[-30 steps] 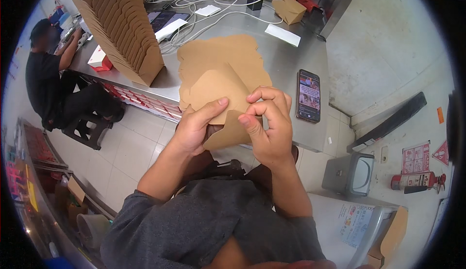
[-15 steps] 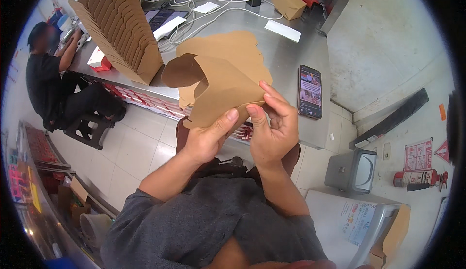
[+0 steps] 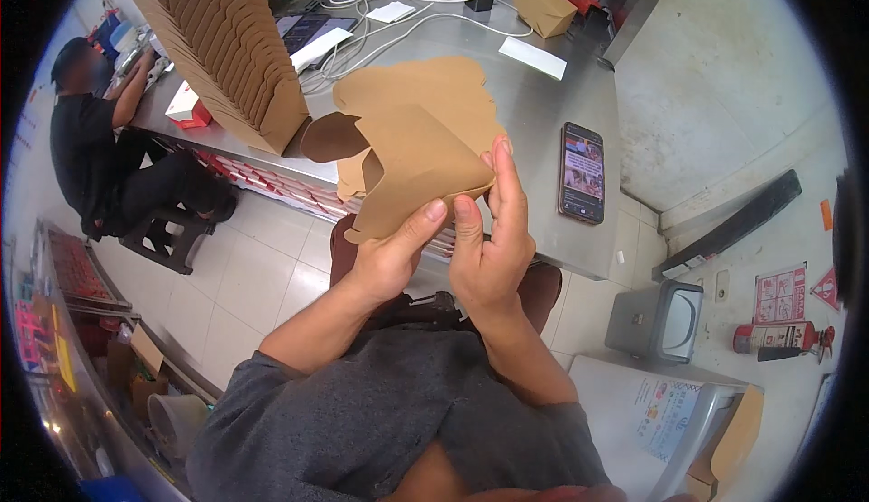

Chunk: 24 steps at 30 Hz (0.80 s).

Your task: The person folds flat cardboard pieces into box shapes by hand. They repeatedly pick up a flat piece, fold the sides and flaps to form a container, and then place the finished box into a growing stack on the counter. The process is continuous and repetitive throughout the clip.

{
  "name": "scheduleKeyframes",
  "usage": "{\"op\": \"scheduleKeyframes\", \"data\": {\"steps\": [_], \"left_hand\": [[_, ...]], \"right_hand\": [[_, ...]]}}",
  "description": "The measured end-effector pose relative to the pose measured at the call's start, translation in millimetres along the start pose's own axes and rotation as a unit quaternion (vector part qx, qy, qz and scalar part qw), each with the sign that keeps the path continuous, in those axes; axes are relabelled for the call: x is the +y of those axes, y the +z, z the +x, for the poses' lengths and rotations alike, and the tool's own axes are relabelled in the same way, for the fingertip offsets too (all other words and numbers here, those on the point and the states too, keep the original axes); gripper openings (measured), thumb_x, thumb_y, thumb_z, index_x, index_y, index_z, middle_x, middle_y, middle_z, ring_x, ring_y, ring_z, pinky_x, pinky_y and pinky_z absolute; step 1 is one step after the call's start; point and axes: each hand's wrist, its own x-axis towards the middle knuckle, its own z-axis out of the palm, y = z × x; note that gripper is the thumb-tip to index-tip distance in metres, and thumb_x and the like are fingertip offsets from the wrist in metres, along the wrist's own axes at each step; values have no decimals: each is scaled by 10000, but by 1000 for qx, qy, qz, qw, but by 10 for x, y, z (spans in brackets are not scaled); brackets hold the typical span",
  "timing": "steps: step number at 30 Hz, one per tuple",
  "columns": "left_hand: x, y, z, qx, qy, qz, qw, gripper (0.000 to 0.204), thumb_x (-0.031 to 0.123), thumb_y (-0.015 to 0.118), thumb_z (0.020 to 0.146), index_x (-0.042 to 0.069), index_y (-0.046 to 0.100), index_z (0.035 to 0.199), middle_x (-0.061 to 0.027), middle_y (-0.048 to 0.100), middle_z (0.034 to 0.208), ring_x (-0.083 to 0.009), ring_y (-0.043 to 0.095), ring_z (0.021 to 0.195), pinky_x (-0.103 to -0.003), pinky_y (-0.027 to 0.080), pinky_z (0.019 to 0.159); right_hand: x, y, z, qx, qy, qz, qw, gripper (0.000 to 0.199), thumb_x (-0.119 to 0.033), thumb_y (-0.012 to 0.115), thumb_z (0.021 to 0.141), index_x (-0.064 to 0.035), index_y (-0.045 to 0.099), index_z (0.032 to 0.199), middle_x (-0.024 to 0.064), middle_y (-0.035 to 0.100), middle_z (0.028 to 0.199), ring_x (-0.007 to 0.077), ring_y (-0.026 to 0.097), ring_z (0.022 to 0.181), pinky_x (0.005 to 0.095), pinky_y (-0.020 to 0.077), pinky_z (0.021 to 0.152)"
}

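Observation:
A brown cardboard takeaway box (image 3: 416, 153), partly folded, is tilted between my hands over the table's front edge. My left hand (image 3: 394, 253) grips its near side, thumb on the outer face and the other fingers hidden beneath. At the box's right end, my right hand (image 3: 496, 235) holds the corner, its thumb against the near edge and its fingers stretched up along the end panel. The box's left end gapes, with a rounded flap standing out. Behind it on the table lies a pile of flat cardboard blanks (image 3: 425, 76).
A tall nested stack of folded boxes (image 3: 226, 58) stands at the left. A phone (image 3: 582, 173) lies at the right edge of the steel table (image 3: 534, 104). White cables (image 3: 416, 18) and a small closed box (image 3: 543, 9) are farther back. A person (image 3: 100, 131) sits on a stool at left.
My right hand's fingers have straightened and now lie flatter along the box's right end. The hand has shifted slightly left. My left hand keeps its hold.

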Motion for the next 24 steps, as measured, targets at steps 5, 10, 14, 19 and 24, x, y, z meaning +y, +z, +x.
{"op": "scheduleKeyframes", "data": {"steps": [5, 10, 14, 19, 24], "left_hand": [[-40, 10, -20, 38, 8, 93, 995, 335, 166, 622, 1071, -35, 631, 1338, -118, 683, 1283, -173, 621, 1185, -326, 496, 1007], [0, -41, -59, 72, 6, 67, 995, 300, 154, 657, 1051, -31, 666, 1288, -95, 715, 1218, -160, 655, 1103, -298, 517, 942], [126, -16, -57, 96, 2, 85, 992, 281, 136, 668, 1039, -26, 676, 1269, -81, 718, 1161, -129, 651, 1024, -275, 522, 862], [54, -101, -88, 107, 22, 147, 983, 275, 115, 669, 1034, -26, 671, 1270, -57, 717, 1090, -95, 637, 942, -255, 520, 783], [47, -44, -66, 135, 59, 157, 976, 248, 126, 653, 1056, -32, 674, 1246, -60, 721, 1099, -90, 640, 940, -249, 522, 771]], "right_hand": [[72, 9, -28, -2, -29, -22, 999, 547, -168, 694, 1016, 67, 497, 1469, 326, 559, 1465, 417, 607, 1316, 416, 511, 1064], [168, 14, -99, 1, -6, 90, 996, 403, -113, 797, 933, 35, 577, 1237, 339, 586, 1428, 398, 669, 1234, 392, 548, 1004], [122, 3, -89, -42, 13, 109, 993, 354, -116, 833, 904, 11, 582, 1119, 327, 603, 1406, 351, 689, 1203, 380, 587, 953], [99, -12, -22, -55, 125, 198, 971, 287, -85, 813, 910, 17, 595, 1066, 283, 623, 1352, 305, 690, 1179, 370, 646, 873], [118, -48, -7, -74, 105, 167, 978, 237, -70, 791, 927, 26, 600, 1030, 266, 608, 1355, 289, 698, 1142, 379, 659, 874]]}}
